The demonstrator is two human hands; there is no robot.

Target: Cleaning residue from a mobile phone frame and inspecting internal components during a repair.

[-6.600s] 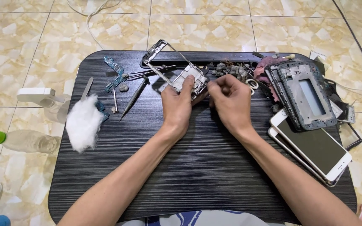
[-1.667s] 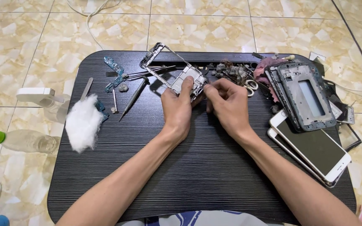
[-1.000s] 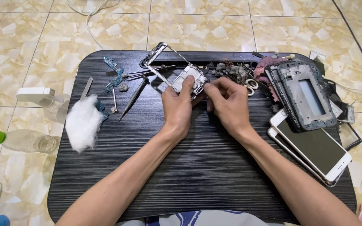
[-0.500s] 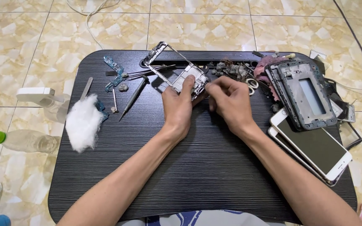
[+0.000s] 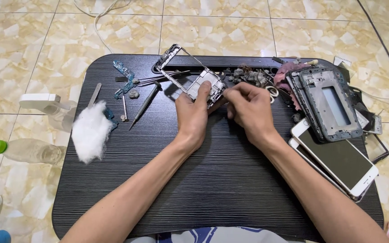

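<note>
Bracing the phone frame (image 5: 190, 74) tilted w/ your left hand (image 5: 193, 114), grip clamped on its near end so it can't slide. Your right hand (image 5: 248, 110) pinches at that end; can't tell what's between the fingertips. Frame sits at the black table's (image 5: 212, 180) far centre. Screwdriver (image 5: 144, 105), cotton wad (image 5: 90, 130) left; phones (image 5: 338, 157) stacked right. Marbled floor tiles (image 5: 221, 27) around.

This looks like a home corner used for phone repair rather than a proper workshop. A low black lap table (image 5: 212, 180) sits straight on a marble-patterned tiled floor (image 5: 221, 22), with the person seated at it. On it lie stripped phone frames (image 5: 329, 103), white phones (image 5: 343, 159), a small circuit board (image 5: 123, 74), a screwdriver (image 5: 144, 104), tweezers (image 5: 163, 77) and a wad of cotton (image 5: 90, 130)
</note>
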